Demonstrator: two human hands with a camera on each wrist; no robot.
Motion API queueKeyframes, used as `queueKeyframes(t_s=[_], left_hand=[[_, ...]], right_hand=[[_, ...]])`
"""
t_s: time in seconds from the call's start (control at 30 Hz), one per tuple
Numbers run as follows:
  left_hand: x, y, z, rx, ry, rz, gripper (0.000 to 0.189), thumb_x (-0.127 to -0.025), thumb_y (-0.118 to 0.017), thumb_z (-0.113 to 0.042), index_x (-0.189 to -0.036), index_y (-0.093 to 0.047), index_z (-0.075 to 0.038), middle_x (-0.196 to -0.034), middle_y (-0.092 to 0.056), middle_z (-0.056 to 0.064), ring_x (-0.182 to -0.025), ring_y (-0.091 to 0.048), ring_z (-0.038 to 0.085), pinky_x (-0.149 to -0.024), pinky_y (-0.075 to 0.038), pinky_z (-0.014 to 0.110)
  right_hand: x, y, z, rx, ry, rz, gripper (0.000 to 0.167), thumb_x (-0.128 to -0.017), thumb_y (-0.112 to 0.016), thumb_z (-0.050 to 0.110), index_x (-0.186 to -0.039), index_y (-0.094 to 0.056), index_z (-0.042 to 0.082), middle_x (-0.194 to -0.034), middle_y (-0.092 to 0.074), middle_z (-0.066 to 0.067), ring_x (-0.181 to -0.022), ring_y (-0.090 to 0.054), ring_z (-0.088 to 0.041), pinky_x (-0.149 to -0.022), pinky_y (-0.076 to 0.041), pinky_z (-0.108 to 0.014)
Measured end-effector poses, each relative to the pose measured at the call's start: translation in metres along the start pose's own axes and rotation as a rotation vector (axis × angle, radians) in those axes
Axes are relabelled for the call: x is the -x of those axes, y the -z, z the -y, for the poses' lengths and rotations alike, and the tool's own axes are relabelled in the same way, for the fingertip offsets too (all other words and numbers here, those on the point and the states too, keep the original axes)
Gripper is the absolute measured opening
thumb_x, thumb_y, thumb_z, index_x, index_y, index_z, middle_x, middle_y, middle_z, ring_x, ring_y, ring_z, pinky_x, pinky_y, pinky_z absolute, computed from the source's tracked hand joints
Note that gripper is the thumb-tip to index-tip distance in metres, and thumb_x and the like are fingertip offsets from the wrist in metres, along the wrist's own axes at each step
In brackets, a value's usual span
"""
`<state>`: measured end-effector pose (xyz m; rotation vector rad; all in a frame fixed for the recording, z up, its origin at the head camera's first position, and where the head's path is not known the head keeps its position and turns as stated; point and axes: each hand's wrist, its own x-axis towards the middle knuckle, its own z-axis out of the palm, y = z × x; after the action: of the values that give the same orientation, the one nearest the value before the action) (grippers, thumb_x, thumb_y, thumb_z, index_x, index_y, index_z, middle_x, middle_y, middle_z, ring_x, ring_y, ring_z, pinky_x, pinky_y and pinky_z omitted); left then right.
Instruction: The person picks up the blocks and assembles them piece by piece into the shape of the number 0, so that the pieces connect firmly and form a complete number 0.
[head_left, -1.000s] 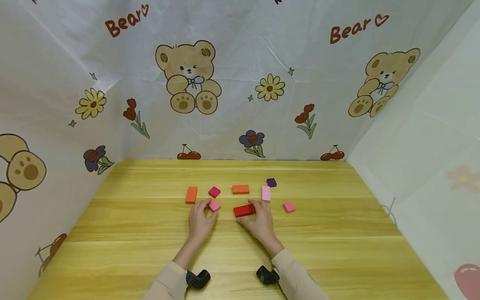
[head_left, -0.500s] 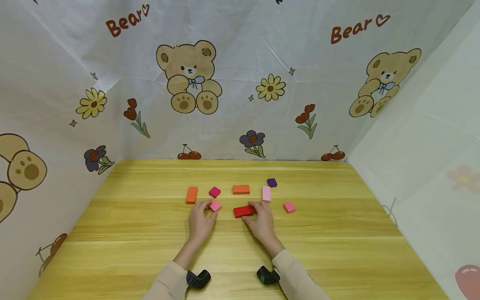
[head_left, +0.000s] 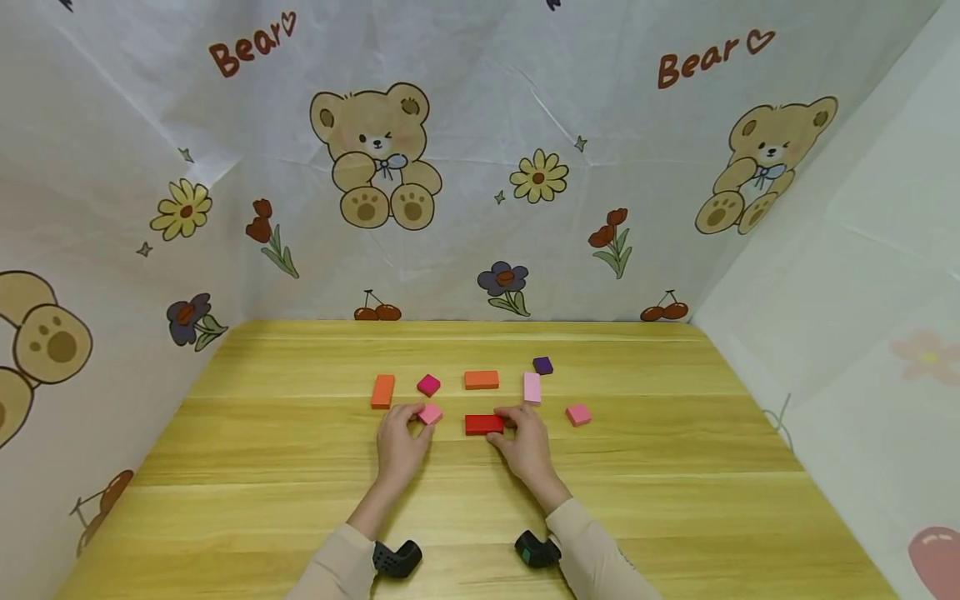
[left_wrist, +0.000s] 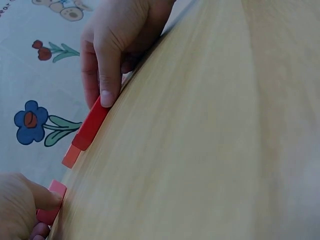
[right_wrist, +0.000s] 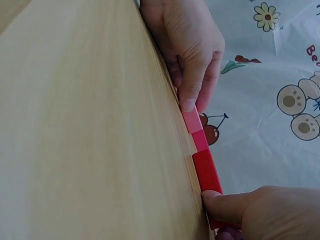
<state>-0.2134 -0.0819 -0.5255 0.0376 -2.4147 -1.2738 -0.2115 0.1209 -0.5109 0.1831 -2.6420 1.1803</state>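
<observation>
A: What does each grip have?

B: The left grip (head_left: 400, 442) pinches a pink square block (head_left: 431, 414); the right grip (head_left: 528, 443) pinches a red rectangular block (head_left: 480, 425) by its right end. I can't tell the material.

A: And where are they?

B: Side by side but apart, at the tabletop (head_left: 480, 500) — whether either is slightly raised, I can't tell. The pink one is just this side of a magenta square block (head_left: 429, 385), the red one this side of an orange rectangular block (head_left: 482, 380).

A: How would you handle them?

B: Lightly. The red one's left end is unheld, so it could swing; I'd move thumb and fingers together. The pink one sits cornerwise — I'd turn it gently, minding the magenta neighbour.
</observation>
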Motion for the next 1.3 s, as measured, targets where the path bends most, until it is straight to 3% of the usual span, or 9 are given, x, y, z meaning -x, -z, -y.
queueKeyframes(t_s=[0.57,0.7,0.97,1.3], left_hand=[[0.002,0.004,-0.003,0.035,0.024,-0.003,0.029,-0.076,-0.08,-0.001,-0.104,-0.072,0.0,-0.103,-0.069,0.014,-0.094,-0.062,0.03,-0.086,-0.047,0.045],[0.002,0.005,-0.004,0.068,0.06,0.007,0.03,-0.076,-0.079,0.0,-0.105,-0.072,0.0,-0.103,-0.069,0.013,-0.094,-0.063,0.028,-0.085,-0.051,0.042],[0.002,0.013,-0.012,0.144,0.122,0.028,0.03,-0.078,-0.078,-0.001,-0.107,-0.072,0.0,-0.104,-0.069,0.013,-0.094,-0.063,0.026,-0.081,-0.054,0.037],[0.009,0.026,-0.025,0.148,0.085,0.043,0.029,-0.077,-0.078,0.0,-0.105,-0.073,0.0,-0.103,-0.07,0.012,-0.094,-0.065,0.027,-0.085,-0.054,0.043]], right_hand=[[-0.001,0.007,-0.001,-0.015,0.016,0.036,0.032,-0.076,-0.083,0.011,-0.105,-0.073,0.004,-0.094,-0.065,-0.006,-0.086,-0.063,-0.02,-0.077,-0.052,-0.031],[-0.001,0.01,0.0,-0.055,-0.006,0.049,0.031,-0.075,-0.083,0.01,-0.104,-0.073,0.003,-0.094,-0.065,-0.007,-0.085,-0.064,-0.021,-0.076,-0.053,-0.032],[0.001,0.017,0.006,-0.076,-0.024,0.075,0.028,-0.074,-0.084,0.009,-0.099,-0.074,0.003,-0.088,-0.064,-0.005,-0.077,-0.059,-0.016,-0.065,-0.047,-0.02],[0.01,0.029,0.013,-0.045,-0.04,0.085,0.029,-0.074,-0.085,0.011,-0.1,-0.074,0.007,-0.091,-0.065,-0.003,-0.079,-0.057,-0.013,-0.07,-0.051,-0.022]])
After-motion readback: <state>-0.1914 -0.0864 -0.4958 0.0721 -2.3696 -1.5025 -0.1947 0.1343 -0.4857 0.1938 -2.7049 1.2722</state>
